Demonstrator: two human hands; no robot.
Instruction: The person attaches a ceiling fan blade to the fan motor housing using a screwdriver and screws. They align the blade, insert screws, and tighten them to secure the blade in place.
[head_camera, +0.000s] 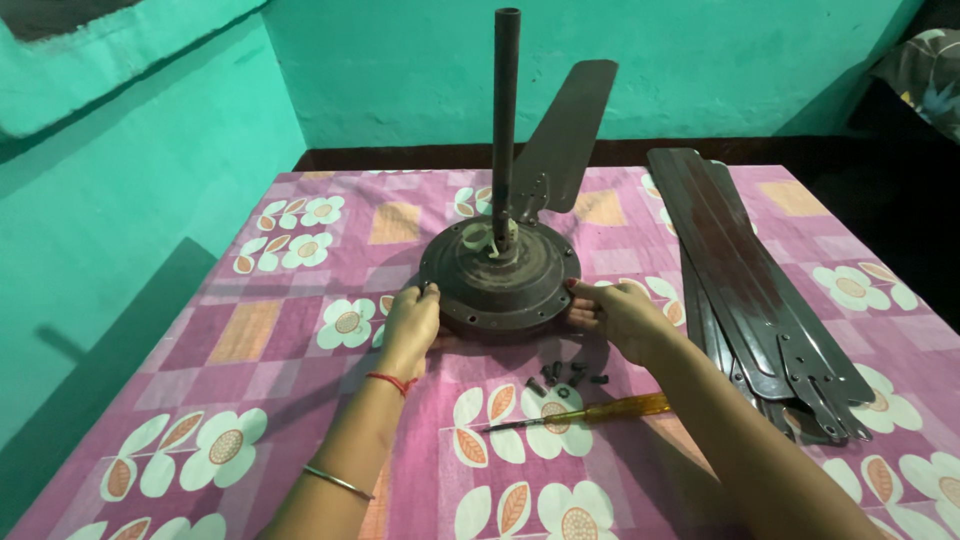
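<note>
Both sets of fingers press flat against the rim of the round, dusty brown fan motor at frame centre: the left hand grips its left edge, the right hand its right. It sits on a pink floral cloth beneath rough turquoise walls. A rod rises upright and one blade remains attached. Loose blades lie stacked at right; black screws and an amber-handled screwdriver lie lower centre.

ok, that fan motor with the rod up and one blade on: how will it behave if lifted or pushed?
Fan motor is probably heavy: both hands, left hand and right hand, grip its rim. The single blade likely makes it lopsided. The tall rod may tip it.
</note>
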